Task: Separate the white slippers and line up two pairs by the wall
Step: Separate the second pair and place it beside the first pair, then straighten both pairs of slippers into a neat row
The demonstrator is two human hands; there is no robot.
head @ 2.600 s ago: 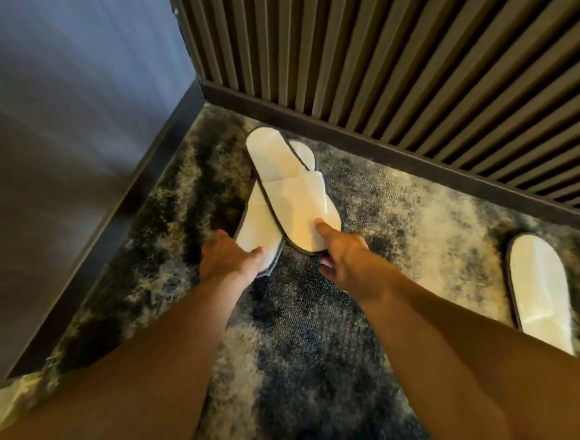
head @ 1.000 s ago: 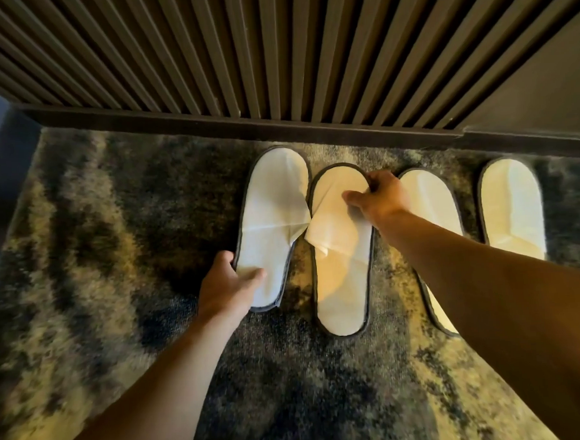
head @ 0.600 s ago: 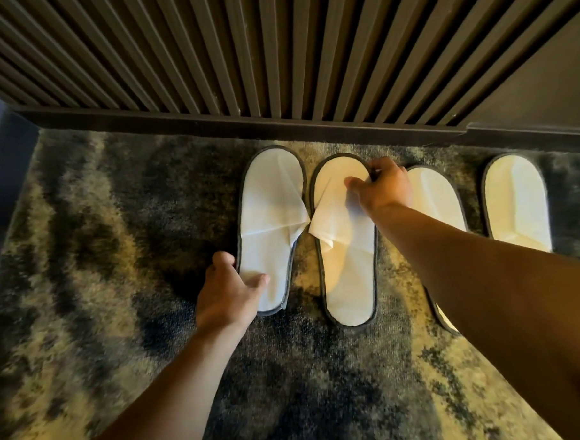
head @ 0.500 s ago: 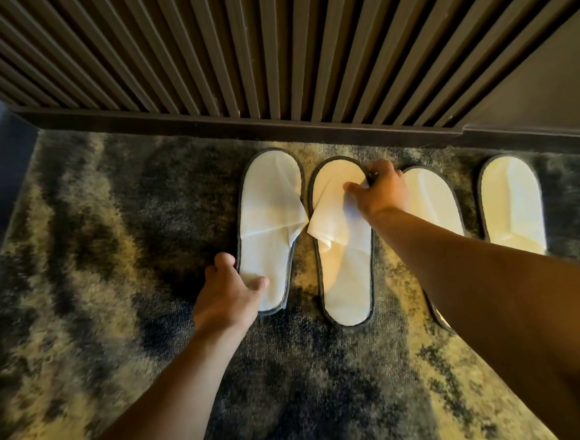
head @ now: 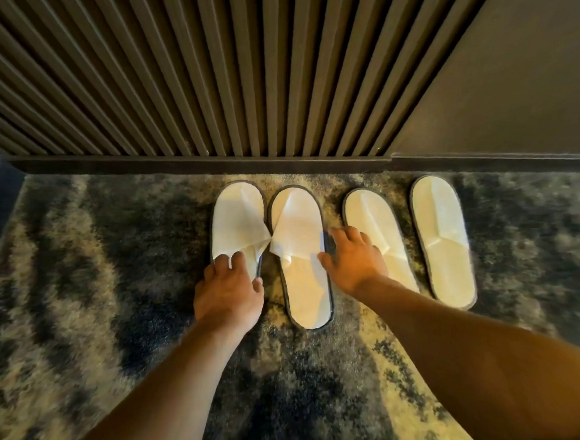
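Carpet [head: 86, 295], mottled dark and pale, fills the lower frame; at 12 o'clock a slatted wall [head: 209, 73] rises above a dark skirting [head: 179, 159]. Four white slippers lie in a row just short of the skirting, toes at 12 o'clock, heels at 6, long axes roughly parallel. From 9 towards 3 o'clock: slipper one [head: 237, 222], slipper two [head: 300, 252], slipper three [head: 375, 229], slipper four [head: 444, 239]. One and two touch where their strap corners meet; three sits near two, four a little apart from three.

Compared with half a second ago, the right hand [head: 355, 263] has left the toe of slipper two and now hovers lower, between two and three, fingers [head: 341, 237] spread and holding nothing, thumb over two's right edge. The left hand [head: 228, 289] has slid up over the heel of slipper one, fingers loosely spread with tips resting on the sole by the strap edge; it grips nothing. Slipper one's heel end is hidden under that hand. Slipper two's strap still lies flat, folded diagonally.
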